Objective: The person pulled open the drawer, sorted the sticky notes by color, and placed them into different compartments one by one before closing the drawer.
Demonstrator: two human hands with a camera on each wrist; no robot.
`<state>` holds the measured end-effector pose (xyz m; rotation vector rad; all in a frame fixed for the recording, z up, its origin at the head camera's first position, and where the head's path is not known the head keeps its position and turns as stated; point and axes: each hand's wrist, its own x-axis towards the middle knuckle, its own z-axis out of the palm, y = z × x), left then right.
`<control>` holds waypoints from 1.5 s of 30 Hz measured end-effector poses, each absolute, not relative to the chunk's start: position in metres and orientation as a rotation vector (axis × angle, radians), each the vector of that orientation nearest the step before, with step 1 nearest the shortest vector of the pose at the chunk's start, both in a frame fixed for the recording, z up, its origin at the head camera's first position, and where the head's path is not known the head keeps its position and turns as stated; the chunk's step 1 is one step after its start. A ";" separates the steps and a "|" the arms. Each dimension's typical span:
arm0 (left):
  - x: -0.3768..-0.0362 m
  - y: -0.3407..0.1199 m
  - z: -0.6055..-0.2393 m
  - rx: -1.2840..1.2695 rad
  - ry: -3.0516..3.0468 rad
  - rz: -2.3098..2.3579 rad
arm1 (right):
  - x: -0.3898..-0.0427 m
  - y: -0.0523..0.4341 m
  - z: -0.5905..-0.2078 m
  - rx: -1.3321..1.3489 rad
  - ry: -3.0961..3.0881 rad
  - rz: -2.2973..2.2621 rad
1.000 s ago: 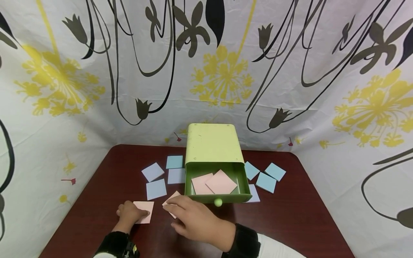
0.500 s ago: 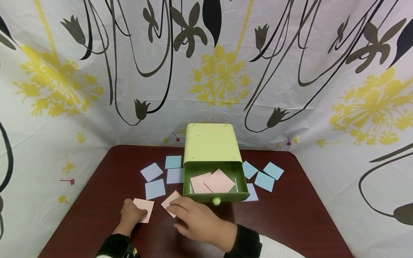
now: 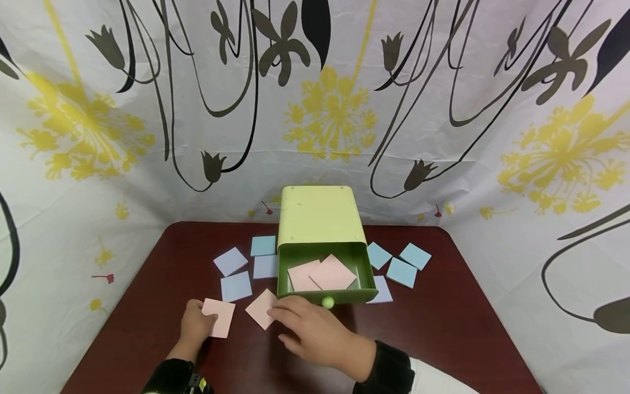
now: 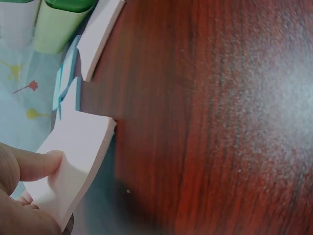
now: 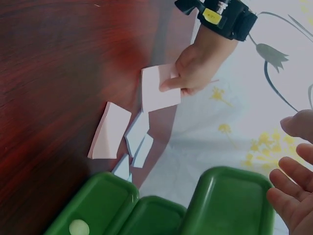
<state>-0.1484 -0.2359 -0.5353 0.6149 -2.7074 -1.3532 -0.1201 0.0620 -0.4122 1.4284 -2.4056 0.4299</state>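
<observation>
Pink pad (image 3: 223, 312): was pinched in left hand (image 3: 194, 324), lower left of head view. Right hand (image 3: 315, 335): hung loosely spread by second pink pad (image 3: 260, 308), lower centre.

No word, brand or number is showing readably in these views. A yellow label (image 5: 212, 16) is sitting on the black wristband (image 5: 240, 27) by the left hand (image 5: 199, 66); in the right wrist view it is carrying dark marks, which are appearing too small and blurred for reading.
</observation>
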 end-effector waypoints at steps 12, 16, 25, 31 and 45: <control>-0.148 -0.224 -0.484 0.501 -2.672 -1.323 | -0.125 0.100 -0.400 1.247 -2.280 0.540; -0.150 -0.210 -0.460 0.402 -2.652 -1.318 | -0.127 0.120 -0.397 1.160 -2.248 0.563; -0.150 -0.173 -0.410 0.216 -2.601 -1.439 | -0.130 0.165 -0.390 1.009 -2.184 0.550; -0.151 -0.145 -0.388 0.189 -2.597 -1.489 | -0.128 0.183 -0.392 0.901 -2.214 0.558; -0.153 -0.115 -0.371 -0.084 -2.581 -1.282 | -0.121 0.217 -0.398 0.736 -2.206 0.542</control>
